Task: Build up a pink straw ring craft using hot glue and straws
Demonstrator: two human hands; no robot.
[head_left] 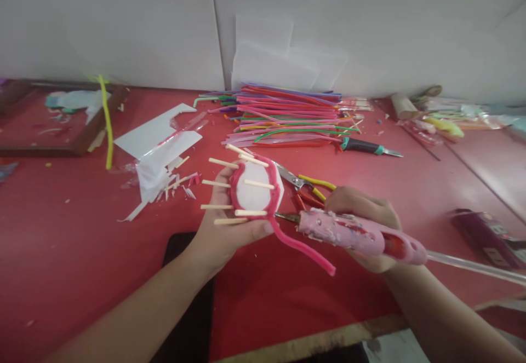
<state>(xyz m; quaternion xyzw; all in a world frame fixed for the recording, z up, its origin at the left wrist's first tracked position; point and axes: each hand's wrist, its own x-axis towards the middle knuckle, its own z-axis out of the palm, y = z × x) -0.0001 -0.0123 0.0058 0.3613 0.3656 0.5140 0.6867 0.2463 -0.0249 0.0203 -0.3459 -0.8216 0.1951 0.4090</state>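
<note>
Head view, the one on hand. Item: a white flat-sided card base [255, 185] ringed with pale wooden sticks [259, 184], standing at the centre between both hands. Along its rim, one bright pink fuzzy chenille stem [304, 245], its loose tail running from beside the left thumb toward the near right, under the glue gun's nose. Left hand [224, 242]: fingers curled behind the base, thumb along its near edge, the hold snug. Right hand [365, 209]: wrapped round a pink, residue-crusted glue gun [345, 231] with a clear glue stick [472, 267] out of its back; trigger finger not made out. Key relation: the gun's long axis lies nearly level, nozzle pointing left at the base's near right rim, just beside the stem; contact cannot be told from where I stand. The left thumb is the nearer digit to that tip. Beyond the right knuckles: a metal cutting tool with yellow and red handles [318, 181], close by. Farther back: a multicoloured heap of chenille stems [287, 114]. Room: bare red tabletop [255, 303] below the tail, ending at a worn front edge [320, 341].
</note>
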